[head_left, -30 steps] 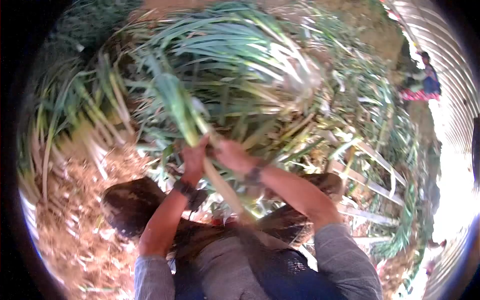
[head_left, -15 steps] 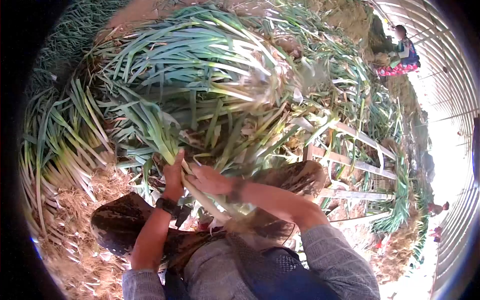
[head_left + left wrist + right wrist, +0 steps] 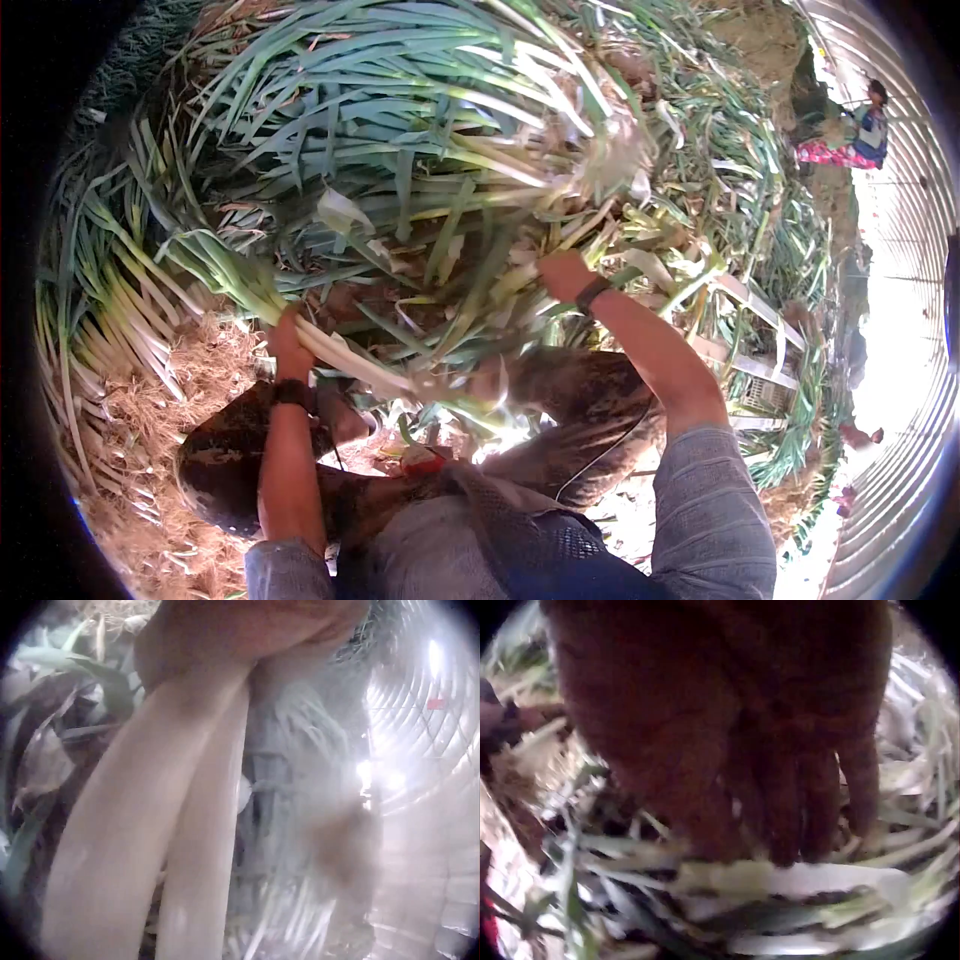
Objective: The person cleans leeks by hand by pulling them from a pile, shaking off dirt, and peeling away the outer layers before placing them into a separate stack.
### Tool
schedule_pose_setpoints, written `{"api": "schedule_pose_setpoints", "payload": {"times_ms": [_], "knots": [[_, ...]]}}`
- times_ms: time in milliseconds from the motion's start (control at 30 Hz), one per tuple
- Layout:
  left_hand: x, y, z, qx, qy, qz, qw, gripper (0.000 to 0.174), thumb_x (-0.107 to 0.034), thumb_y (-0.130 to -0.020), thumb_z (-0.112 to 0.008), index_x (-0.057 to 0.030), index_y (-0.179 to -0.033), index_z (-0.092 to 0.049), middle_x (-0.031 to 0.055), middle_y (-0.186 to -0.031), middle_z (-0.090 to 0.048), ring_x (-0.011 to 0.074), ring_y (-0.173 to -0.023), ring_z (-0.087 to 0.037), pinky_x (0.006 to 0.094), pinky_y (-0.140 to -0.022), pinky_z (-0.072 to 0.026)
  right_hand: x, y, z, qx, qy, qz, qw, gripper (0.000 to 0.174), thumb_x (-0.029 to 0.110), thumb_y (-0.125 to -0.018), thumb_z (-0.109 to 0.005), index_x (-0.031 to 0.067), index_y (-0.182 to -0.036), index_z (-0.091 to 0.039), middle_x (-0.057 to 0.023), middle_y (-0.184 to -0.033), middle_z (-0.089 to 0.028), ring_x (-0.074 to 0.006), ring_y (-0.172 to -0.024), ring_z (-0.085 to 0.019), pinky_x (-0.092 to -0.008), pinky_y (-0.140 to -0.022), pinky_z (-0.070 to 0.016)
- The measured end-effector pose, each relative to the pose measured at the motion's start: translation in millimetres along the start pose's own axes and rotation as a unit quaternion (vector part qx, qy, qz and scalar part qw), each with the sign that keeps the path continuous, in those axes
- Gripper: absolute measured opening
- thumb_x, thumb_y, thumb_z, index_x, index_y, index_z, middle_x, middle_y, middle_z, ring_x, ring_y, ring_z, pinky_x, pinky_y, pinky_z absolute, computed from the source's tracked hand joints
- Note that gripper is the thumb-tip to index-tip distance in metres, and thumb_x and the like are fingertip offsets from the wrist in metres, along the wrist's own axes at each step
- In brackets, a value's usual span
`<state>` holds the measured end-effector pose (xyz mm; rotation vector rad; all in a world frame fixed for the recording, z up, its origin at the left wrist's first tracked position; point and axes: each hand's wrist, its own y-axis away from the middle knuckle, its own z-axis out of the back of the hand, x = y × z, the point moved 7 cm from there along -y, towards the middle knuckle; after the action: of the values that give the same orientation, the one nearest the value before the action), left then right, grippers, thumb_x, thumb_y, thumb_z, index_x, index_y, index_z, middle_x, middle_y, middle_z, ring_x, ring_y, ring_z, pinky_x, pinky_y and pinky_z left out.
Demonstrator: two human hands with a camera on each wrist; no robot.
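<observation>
My left hand [image 3: 288, 340] grips a small bunch of long green onions [image 3: 355, 365] at the lower left of the head view. Their green tops point to the upper left and the pale shafts run down to the right. Two thick white stalks [image 3: 127, 825] run down from the palm in the left wrist view. My right hand [image 3: 565, 275] is apart from the bunch, over loose leaves on the right. Seen from its wrist, the fingers [image 3: 821, 802] extend downward with gaps between them, tips right at a pale peeled leaf [image 3: 802, 879].
A large heap of green onions [image 3: 400, 90] lies ahead, with another row [image 3: 130, 300] at the left, roots toward me. Wooden slats [image 3: 745, 365] stand at the right among scattered leaves. Another person [image 3: 865, 135] sits at the far right, by the ribbed greenhouse wall [image 3: 915, 260].
My hands were together on the green onions and have parted. The left has carried the bunch leftward; the right has left the stalks and swung right over the loose leaves.
</observation>
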<state>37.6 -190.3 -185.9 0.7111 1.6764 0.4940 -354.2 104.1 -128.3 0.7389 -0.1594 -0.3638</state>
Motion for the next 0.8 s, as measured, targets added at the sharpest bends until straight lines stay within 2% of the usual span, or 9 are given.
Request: {"api": "schedule_pose_setpoints", "payload": {"times_ms": [100, 267, 433, 500, 533, 567, 633, 700, 800], "knots": [[29.4, 13.9, -7.3, -0.114, -0.014, 0.056, 0.992, 0.018, -0.012, -0.080, -0.073, -0.0057, -0.090, -0.058, 0.0037, -0.073, -0.058, 0.0183, -0.061, -0.057, 0.0328, -0.057, -0.0504, -17.4, -23.5, -25.0, -0.045, 0.001, 0.004, 0.999, 0.025, 0.014, -0.076, -0.062, 0.0091, -0.100, -0.065, -0.0168, -0.097, -0.065, -0.0353, -0.090, -0.063, -0.0467, -0.076, -0.0497], [23.3, 32.0, -27.5, -0.057, -0.042, 0.072, 0.995, 0.018, -0.011, -0.082, -0.071, -0.0051, -0.093, -0.058, 0.0040, -0.071, -0.058, 0.0179, -0.057, -0.057, 0.0325, -0.050, -0.0492, -9.6, -47.4, -57.9, -0.075, 0.073, -0.018, 0.994, 0.037, 0.016, -0.080, -0.060, 0.0171, -0.118, -0.061, -0.0119, -0.122, -0.056, -0.0330, -0.118, -0.051, -0.0552, -0.095, -0.0402], [17.2, 32.9, -36.9, -0.041, -0.044, 0.055, 0.997, 0.018, -0.012, -0.084, -0.070, -0.0054, -0.095, -0.058, 0.0041, -0.072, -0.059, 0.0157, -0.057, -0.057, 0.0308, -0.049, -0.0484, 2.1, -44.8, -54.3, -0.012, 0.165, 0.017, 0.986, 0.042, 0.021, -0.079, -0.064, 0.0156, -0.120, -0.058, -0.0146, -0.113, -0.061, -0.0349, -0.114, -0.054, -0.0533, -0.105, -0.0312], [7.6, 35.9, -40.2, -0.054, -0.053, 0.049, 0.996, 0.017, -0.012, -0.084, -0.070, -0.0054, -0.094, -0.058, 0.0041, -0.072, -0.059, 0.0159, -0.057, -0.057, 0.0309, -0.049, -0.0484, 13.1, -32.9, -60.4, 0.171, 0.070, 0.052, 0.981, 0.047, 0.027, -0.075, -0.069, 0.0148, -0.119, -0.058, -0.0152, -0.098, -0.065, -0.0336, -0.099, -0.062, -0.0484, -0.099, -0.0399], [5.9, 39.7, -42.6, -0.065, -0.062, 0.048, 0.995, 0.017, -0.013, -0.084, -0.070, -0.0055, -0.094, -0.058, 0.0041, -0.071, -0.059, 0.0160, -0.057, -0.057, 0.0310, -0.049, -0.0485, 27.6, -15.1, -33.8, -0.037, 0.108, 0.194, 0.974, 0.054, 0.036, -0.073, -0.074, 0.0145, -0.120, -0.058, -0.0131, -0.080, -0.065, -0.0262, -0.077, -0.065, -0.0427, -0.078, -0.0511], [7.3, 39.8, -42.8, -0.060, -0.060, 0.050, 0.995, 0.017, -0.013, -0.084, -0.070, -0.0055, -0.094, -0.058, 0.0041, -0.071, -0.059, 0.0160, -0.057, -0.057, 0.0310, -0.049, -0.0485, 31.6, -4.5, -15.7, -0.037, 0.110, 0.189, 0.975, 0.054, 0.036, -0.073, -0.074, 0.0145, -0.120, -0.058, -0.0131, -0.080, -0.065, -0.0262, -0.077, -0.065, -0.0427, -0.078, -0.0511], [9.3, 33.2, -41.7, -0.038, -0.046, 0.072, 0.996, 0.016, -0.013, -0.084, -0.070, -0.0051, -0.092, -0.059, 0.0044, -0.071, -0.058, 0.0167, -0.057, -0.057, 0.0311, -0.049, -0.0486, 34.0, 16.9, 58.3, 0.012, -0.095, 0.094, 0.991, 0.058, 0.041, -0.072, -0.076, 0.0117, -0.118, -0.058, -0.0113, -0.072, -0.062, -0.0188, -0.068, -0.061, -0.0388, -0.062, -0.0507], [6.7, 32.2, -39.9, -0.037, -0.046, 0.053, 0.997, 0.016, -0.014, -0.084, -0.071, -0.0052, -0.091, -0.059, 0.0044, -0.070, -0.057, 0.0175, -0.056, -0.056, 0.0314, -0.049, -0.0485, 28.8, 45.3, 119.5, 0.033, -0.033, 0.030, 0.998, 0.046, 0.029, -0.083, -0.069, 0.0182, -0.125, -0.054, -0.0033, -0.075, -0.059, -0.0176, -0.073, -0.061, -0.0370, -0.067, -0.0533], [9.7, 24.8, -36.1, -0.014, 0.010, 0.026, 1.000, 0.016, -0.014, -0.084, -0.071, -0.0057, -0.092, -0.059, 0.0044, -0.071, -0.057, 0.0178, -0.055, -0.056, 0.0318, -0.050, -0.0483, -43.3, 83.1, 152.8, 0.025, 0.109, -0.067, 0.991, 0.035, 0.025, -0.074, -0.073, 0.0138, -0.106, -0.064, -0.0075, -0.078, -0.062, -0.0231, -0.074, -0.063, -0.0406, -0.068, -0.0503]]}}
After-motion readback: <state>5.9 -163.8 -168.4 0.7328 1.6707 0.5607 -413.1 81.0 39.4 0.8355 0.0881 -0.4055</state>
